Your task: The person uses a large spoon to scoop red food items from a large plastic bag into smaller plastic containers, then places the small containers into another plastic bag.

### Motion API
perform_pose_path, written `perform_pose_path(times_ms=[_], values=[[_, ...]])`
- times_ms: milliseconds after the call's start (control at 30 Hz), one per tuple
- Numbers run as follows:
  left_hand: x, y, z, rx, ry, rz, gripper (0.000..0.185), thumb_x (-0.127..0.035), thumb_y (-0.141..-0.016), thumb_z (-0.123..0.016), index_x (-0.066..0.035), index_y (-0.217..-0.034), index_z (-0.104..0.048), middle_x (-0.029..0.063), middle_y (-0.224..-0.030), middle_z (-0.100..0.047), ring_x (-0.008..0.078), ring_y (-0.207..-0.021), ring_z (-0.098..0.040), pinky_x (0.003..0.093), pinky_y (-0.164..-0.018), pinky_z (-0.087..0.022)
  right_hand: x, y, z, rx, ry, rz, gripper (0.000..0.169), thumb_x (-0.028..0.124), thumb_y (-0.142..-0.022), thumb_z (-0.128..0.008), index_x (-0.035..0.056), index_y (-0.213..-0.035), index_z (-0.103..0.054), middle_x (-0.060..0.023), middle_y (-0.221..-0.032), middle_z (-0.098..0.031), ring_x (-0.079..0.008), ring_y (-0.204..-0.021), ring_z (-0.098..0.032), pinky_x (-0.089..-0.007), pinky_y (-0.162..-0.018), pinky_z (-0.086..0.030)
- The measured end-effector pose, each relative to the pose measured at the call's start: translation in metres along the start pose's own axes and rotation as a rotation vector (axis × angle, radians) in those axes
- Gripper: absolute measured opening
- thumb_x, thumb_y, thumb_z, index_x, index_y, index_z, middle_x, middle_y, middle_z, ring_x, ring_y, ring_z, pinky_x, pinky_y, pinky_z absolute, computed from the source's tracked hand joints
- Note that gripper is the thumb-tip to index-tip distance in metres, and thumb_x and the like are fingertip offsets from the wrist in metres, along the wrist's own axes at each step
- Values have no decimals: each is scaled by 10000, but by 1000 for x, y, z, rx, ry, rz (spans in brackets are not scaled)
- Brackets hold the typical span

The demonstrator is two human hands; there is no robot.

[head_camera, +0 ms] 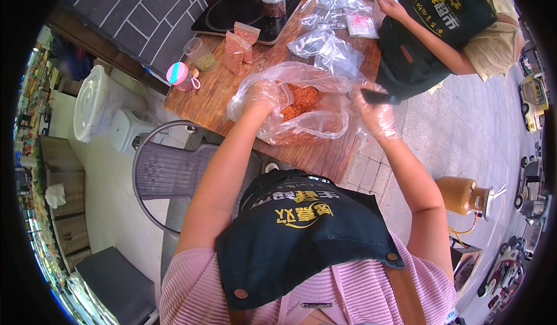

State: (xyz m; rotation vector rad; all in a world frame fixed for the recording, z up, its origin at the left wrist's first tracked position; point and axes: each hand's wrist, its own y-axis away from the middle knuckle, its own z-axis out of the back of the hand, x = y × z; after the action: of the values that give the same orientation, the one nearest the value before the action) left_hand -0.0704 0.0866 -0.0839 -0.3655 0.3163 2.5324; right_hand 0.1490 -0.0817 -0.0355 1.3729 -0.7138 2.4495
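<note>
A large clear plastic bag (322, 127) of red chili flakes (300, 101) lies open on the wooden table (196, 103). My left hand (263, 96), in a thin clear glove, is at the bag's left side, gripping a smaller clear bag's edge beside the flakes. My right hand (374, 111), gloved too, is closed round the black handle (378, 97) of a utensil at the bag's right side; its working end is hidden. Two filled zip bags of red flakes (237, 50) stand behind. Empty clear bags (326, 48) lie beyond the large bag.
An induction cooktop (226, 11) bears a lidded jar (274, 3). A plastic cup (200, 54) and a pink-lidded jar (178, 74) stand near the table's left edge. A co-worker (417, 33) holds a bag at right. A woven chair (169, 170) stands left of me; a gas cylinder (459, 194) is at right.
</note>
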Motion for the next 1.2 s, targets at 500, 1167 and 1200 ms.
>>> perform_pose_path(times_ms=[500,1167,1200], values=[[-41,-22,-19,91,484,392,261,-202,-802,-546,32,-858,-647,187,-796,-660,288,-623,-651,366,-657,-521,35,-2,31,-146,-187,-144,156,115,-828,-638,-16,-906,-608,-81,-768,-618,-133,-622,-618,-260,-596,-504],[24,-105,-137,-24,869,78,180,-114,-877,-476,33,-978,-498,215,-793,-606,322,-542,-628,423,-413,-500,94,36,3,274,444,613,309,104,-710,-645,58,-1004,-560,-115,-744,-520,-285,-527,-547,-369,-449,-448],[61,-112,-159,-110,726,-86,173,-111,-878,-473,33,-970,-496,216,-802,-611,325,-546,-630,425,-412,-499,100,35,0,321,475,716,338,111,-708,-659,42,-1022,-553,-114,-764,-505,-270,-507,-546,-347,-418,-443]])
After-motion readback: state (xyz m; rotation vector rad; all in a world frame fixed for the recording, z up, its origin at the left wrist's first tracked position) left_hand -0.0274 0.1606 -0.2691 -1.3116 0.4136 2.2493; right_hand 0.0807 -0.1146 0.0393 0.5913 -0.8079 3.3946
